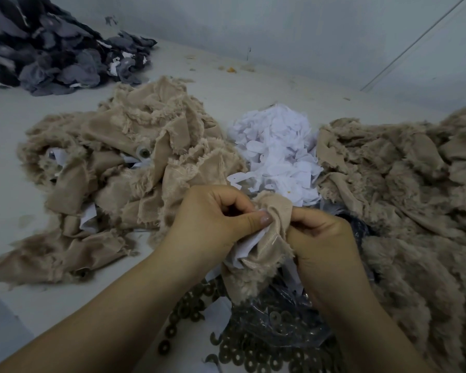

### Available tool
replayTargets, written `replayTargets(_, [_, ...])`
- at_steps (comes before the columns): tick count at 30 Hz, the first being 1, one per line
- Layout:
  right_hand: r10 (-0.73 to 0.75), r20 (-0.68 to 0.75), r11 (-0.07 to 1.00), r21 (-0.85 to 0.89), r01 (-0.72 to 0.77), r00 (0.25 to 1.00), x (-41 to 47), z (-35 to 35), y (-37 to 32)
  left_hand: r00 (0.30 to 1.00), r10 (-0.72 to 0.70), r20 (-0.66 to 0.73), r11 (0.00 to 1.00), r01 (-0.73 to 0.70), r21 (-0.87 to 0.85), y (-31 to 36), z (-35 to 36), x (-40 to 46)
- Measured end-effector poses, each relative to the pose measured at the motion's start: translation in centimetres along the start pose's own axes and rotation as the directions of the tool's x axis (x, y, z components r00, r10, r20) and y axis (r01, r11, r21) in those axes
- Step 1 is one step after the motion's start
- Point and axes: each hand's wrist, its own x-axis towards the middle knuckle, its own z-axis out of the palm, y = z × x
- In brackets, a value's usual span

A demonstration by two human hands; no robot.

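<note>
Left hand [213,216] and right hand [323,238] both pinch the tan plush piece [267,257] tight in their fingers, just above the washers [253,356] on the counter [16,125]. Probably best to peel the white backing [244,247] slowly from its edge (plush frays).

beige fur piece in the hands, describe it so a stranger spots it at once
Find the white scrap heap between two beige fabric piles on the pale table. Below it, the left hand and right hand pinch one small beige fur piece. Alone among the beige pieces, it is held up, a white layer showing at its left edge.
</note>
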Motion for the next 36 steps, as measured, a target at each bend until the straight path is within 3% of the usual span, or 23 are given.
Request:
replayTargets(5, [0.184, 0.040, 0.955, 0.230, -0.188, 0.982, 0.1, 0.1, 0.1, 0.997, 0.069, -0.043, 0.988, -0.062, 0.142, -0.1, -0.1, 0.1])
replayTargets(9, [0.120, 0.005, 0.988, 0.095, -0.120, 0.993, -0.1, 0.4, 0.4, 0.993, 0.098, -0.067, 0.975, -0.082, 0.204, -0.3, 0.3, 0.1])
replayTargets(13, [0.192, 0.001, 0.952, 0.244, -0.186, 0.981, 0.1, 0.3, 0.7, 0.999, 0.016, -0.029, 0.996, -0.014, 0.085, -0.4, 0.1, 0.2])
replayTargets(20, [0.199, 0.026, 0.917, 0.348, -0.195, 0.980, 0.1, 0.6, 0.3, 0.985, -0.173, -0.001, 0.969, 0.170, -0.179, -0.8, 0.2, 0.1])
replayTargets(23, [0.196, 0.030, 0.912, 0.361, -0.193, 0.980, 0.1, 0.6, 0.2, 0.981, -0.192, 0.007, 0.960, 0.189, -0.208, -0.9, 0.1, 0.2])
replayTargets(27, [0.186, 0.002, 0.936, 0.303, -0.178, 0.983, 0.0, 0.4, 0.2, 0.992, -0.126, -0.006, 0.980, 0.124, -0.158, -0.8, 0.3, -0.1])
replayTargets(33, [0.049, -0.080, 0.999, 0.026, -0.047, 0.996, -0.6, 0.4, -0.3, 0.997, -0.036, -0.065, 0.998, 0.033, -0.046, -0.8, 0.7, -0.2])
replayTargets(36, [0.022, -0.090, 1.000, -0.018, -0.023, 0.996, -0.6, 0.5, -0.3, 0.997, -0.003, -0.076, 1.000, 0.003, -0.007, -0.9, 0.7, -0.2])
